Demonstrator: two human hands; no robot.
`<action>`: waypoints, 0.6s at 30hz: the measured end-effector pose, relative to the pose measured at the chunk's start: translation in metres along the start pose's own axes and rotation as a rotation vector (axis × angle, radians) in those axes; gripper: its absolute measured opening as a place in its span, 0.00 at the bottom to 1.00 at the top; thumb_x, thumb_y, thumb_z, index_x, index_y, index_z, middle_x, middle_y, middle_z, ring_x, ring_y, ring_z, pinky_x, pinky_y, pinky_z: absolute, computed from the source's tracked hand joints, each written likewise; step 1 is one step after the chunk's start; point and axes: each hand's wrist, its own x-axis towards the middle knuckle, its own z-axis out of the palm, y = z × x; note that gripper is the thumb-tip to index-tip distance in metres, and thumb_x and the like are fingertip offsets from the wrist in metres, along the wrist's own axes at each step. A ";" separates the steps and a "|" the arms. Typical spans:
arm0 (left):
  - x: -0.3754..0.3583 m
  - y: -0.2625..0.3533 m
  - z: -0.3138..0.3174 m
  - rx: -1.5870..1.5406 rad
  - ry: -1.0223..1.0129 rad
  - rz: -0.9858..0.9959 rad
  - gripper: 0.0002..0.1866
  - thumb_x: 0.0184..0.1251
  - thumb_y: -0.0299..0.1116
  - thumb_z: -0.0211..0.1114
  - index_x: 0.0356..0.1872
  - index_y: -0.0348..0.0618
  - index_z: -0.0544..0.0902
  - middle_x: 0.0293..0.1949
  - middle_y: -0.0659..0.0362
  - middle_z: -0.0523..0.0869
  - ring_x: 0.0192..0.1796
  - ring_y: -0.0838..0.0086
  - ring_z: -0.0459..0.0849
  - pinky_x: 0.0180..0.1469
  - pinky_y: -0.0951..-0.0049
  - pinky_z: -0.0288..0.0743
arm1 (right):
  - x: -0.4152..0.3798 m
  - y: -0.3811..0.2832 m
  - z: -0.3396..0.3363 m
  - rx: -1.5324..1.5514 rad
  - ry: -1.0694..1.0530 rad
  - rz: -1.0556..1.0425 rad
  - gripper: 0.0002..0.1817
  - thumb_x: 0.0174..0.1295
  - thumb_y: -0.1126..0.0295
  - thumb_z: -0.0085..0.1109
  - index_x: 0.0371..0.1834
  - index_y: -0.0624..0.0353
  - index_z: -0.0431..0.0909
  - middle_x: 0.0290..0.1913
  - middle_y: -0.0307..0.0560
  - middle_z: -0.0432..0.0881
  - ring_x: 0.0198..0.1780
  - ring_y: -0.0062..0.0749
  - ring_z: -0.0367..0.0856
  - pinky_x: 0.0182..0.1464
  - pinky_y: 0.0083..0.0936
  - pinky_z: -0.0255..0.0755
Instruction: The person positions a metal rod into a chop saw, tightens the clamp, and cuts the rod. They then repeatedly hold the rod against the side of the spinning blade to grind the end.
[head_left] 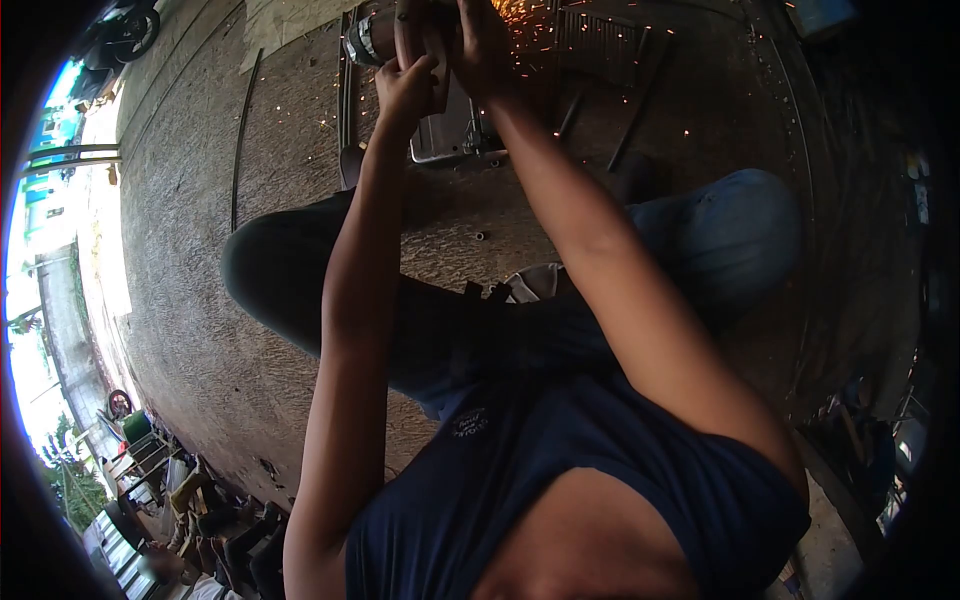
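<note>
At the top edge, my left hand (405, 92) is closed around the reddish-brown handle (436, 88) of a power tool that looks like a cut-off saw. Its dark cylindrical body (376, 40) lies just left of the handle. Close beside it on the right is my right hand (484, 55), against the tool; its fingers are partly hidden and cut off by the frame. Orange sparks (515, 14) spray out right of that hand. Below both hands shows a metal base (440, 155) with a clamp-like fitting (478, 132). The cutting point is hidden.
My bent legs (280, 262) rest on rough ground on both sides. Long thin metal bars (246, 140) lie at left, and shorter rods (630, 125) at right. A small ring-like piece (480, 236) sits before me. A motorcycle (135, 35) stands far upper left, with clutter (190, 510) lower left.
</note>
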 end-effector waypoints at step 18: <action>-0.004 -0.003 0.000 -0.046 -0.010 -0.016 0.19 0.55 0.37 0.70 0.39 0.28 0.80 0.27 0.53 0.84 0.24 0.71 0.84 0.22 0.69 0.82 | -0.006 0.001 0.000 -0.045 -0.028 0.045 0.36 0.70 0.60 0.55 0.78 0.58 0.53 0.67 0.68 0.67 0.65 0.60 0.69 0.65 0.45 0.66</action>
